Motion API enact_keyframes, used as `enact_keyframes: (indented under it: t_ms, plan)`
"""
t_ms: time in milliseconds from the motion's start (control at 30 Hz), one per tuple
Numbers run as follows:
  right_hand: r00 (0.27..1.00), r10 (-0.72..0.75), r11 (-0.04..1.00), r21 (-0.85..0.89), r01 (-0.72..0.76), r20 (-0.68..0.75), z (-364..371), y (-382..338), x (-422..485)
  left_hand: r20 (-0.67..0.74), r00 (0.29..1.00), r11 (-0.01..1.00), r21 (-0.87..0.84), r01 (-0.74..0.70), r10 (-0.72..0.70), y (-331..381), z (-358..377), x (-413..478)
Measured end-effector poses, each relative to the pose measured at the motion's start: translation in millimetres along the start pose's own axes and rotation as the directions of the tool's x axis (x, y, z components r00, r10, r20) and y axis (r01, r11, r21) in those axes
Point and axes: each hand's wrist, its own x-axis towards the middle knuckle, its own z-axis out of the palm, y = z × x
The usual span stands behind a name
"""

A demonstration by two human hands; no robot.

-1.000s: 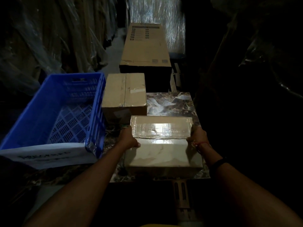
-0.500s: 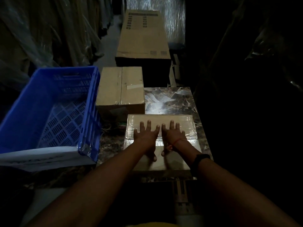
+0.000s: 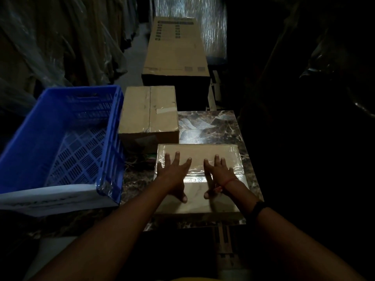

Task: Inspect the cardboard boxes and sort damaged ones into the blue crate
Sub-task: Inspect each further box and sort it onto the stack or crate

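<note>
1. Cardboard box [image 3: 199, 154] (plastic-wrapped) lies on the desk [image 3: 213, 126], right of the blue crate [image 3: 110, 138]; left hand [image 3: 173, 175] and right hand [image 3: 220, 175] press flat on its lid, fingers spread.
2. A second ago they gripped its sides; inspection has likely moved to testing the top.
3. Dim light hides any dents; its underside is unseen.

Film-wrapped flat box [image 3: 198, 152] lies at front, taller taped box [image 3: 146, 110] just behind-L, blue crate [image 3: 110, 142] beside that, further L.
</note>
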Motion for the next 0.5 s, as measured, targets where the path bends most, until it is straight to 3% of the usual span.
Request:
enact_keyframes:
  t_ms: [200, 300, 333, 400, 500]
  plan:
    - [1.0, -0.012, 1.0, 0.028, 0.012, -0.009, -4.6, -2.1, -9.1, 0.01, 1.0, 1.0, -0.014, 0.004, -0.004, 5.8, 1.1, -0.1]
    - [0.994, -0.022, 0.988, 0.149, 0.038, -0.109, 1.2, 4.0, -16.1, -0.069, 0.998, 0.997, -0.072, -0.019, 0.014, -2.4, 6.6, -5.1]
    - [0.981, -0.005, 0.961, 0.27, 0.058, -0.192, 4.6, 5.5, -21.3, -0.104, 0.995, 0.995, -0.098, -0.021, 0.011, -6.8, 8.9, -6.2]
    - [0.944, 0.114, 0.89, 0.453, 0.042, -0.31, 13.3, 13.4, -27.9, -0.152, 0.988, 0.981, -0.196, 0.007, -0.038, -17.1, 16.8, -8.9]
    - [0.918, 0.199, 0.905, 0.423, -0.038, -0.343, 32.6, 29.5, -38.4, -0.192, 0.967, 0.908, -0.412, 0.074, -0.166, -31.1, 36.0, -16.6]
